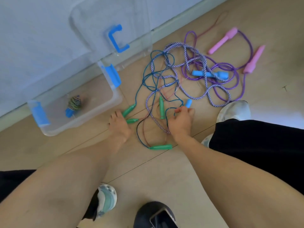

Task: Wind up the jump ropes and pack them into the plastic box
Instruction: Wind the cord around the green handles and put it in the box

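Head view, plastic box (105, 105): lies open on the floor against the wall, to the left of the hands, with one already wound rope (74, 104) inside; its clear lid (92, 30) leans on the wall behind.
Head view, tangle of jump ropes (181, 76): spread on the floor straight ahead of the hands and to their right, well apart from the box opening.
Head view, left hand (118, 124): fingers reach forward over two green handles (130, 115); it touches them, but whether it grips them I cannot tell.
Head view, right hand (181, 120): fingers curled, apparently pinching thin cord near a blue handle (188, 103) just beyond the knuckles.
Head view, green handles' axis: the upper one points away and to the right, the lower one lies nearly crosswise.
Head view, nearer hand: the left hand is nearer both the green handles and the box.
Head view, other ropes: pink handles (223, 41) lie farthest off, at the right.
Judgement: the green-handled rope looks next to be wound.
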Tool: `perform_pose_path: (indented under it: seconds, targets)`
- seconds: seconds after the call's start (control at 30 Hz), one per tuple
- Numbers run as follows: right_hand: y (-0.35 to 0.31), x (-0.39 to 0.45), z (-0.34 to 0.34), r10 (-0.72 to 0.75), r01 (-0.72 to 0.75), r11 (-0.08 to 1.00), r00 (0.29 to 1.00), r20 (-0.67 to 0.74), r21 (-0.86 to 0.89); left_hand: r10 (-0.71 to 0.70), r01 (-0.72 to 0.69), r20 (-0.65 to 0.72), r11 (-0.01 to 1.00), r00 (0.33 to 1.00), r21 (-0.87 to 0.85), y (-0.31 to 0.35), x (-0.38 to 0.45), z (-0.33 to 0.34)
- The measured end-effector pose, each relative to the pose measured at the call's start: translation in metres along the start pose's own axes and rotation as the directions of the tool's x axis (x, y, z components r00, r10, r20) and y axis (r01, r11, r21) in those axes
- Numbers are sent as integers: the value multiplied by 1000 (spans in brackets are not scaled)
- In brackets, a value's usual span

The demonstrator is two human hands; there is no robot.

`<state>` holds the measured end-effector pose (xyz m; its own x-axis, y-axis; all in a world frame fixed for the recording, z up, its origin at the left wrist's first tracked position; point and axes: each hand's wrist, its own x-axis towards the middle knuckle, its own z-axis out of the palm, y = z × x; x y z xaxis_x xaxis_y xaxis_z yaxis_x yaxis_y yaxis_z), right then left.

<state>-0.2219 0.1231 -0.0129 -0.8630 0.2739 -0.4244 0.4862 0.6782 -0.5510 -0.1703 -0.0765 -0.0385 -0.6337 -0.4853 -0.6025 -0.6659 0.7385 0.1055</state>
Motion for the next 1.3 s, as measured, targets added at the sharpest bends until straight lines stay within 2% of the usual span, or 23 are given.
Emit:
perform_pose_path:
  seconds: [0.13, 0.2, 0.3, 0.37, 0.47, 0.57, 0.63, 0.7, 0.77, 0.87, 0.93, 1.03, 1.13, 1.2, 1.3]
  targets:
    - [-4, -7, 8, -11, 13, 1000, 995, 95, -17, 7, 17, 141, 986, 990, -166, -18, -3, 0]
    - [-7, -13, 16, 59, -56, 998, 984, 168, -24, 44, -11, 221, 989, 974, -150, -19, -7, -4]
    - [-9, -21, 33, 167, -99, 974, 920, 355, -201, 89, -53, 394, 994, 915, -101, -24, -14, -13]
    - [-7, -29, 43, 172, 0, 942, 858, 484, -335, 54, 31, 521, 988, 852, -153, -35, -18, -13]
    - [0, -44, 52, 105, 187, 890, 804, 585, -417, 7, 303, 651, 881, 759, -363, -51, -30, -16]
    - [11, -60, 53, 79, 342, 802, 752, 655, -490, -17, 421, 609, 738, 793, -528, -63, -38, -27]
    - [18, -70, 48, 72, 464, 693, 716, 694, -552, -12, 425, 542, 636, 840, -645, -69, -39, -35]
    - [30, -77, 46, 5, 565, 597, 707, 707, -570, -28, 390, 450, 548, 893, -740, -73, -41, -41]
    - [40, -79, 40, -27, 563, 568, 741, 671, -599, -89, 317, 314, 486, 945, -814, -75, -43, -45]
    - [54, -74, 25, 61, 455, 635, 776, 627, -625, -144, 256, 216, 404, 966, -878, -75, -47, -52]
    - [64, -67, 14, 130, 393, 663, 777, 615, -637, -91, 274, 260, 411, 961, -870, -71, -51, -58]
    - [78, -64, 2, 145, 318, 755, 772, 619, -574, -15, 313, 342, 442, 940, -841, -61, -59, -62]
    - [85, -70, -3, 158, 258, 801, 779, 607, -540, 55, 338, 466, 614, 883, -713, -55, -68, -58]
    - [87, -76, 2, 150, 272, 789, 784, 602, -551, 70, 350, 592, 749, 803, -563, -52, -75, -53]
    - [75, -79, 16, 124, 266, 794, 809, 575, -546, 60, 322, 687, 851, 725, -415, -50, -83, -42]
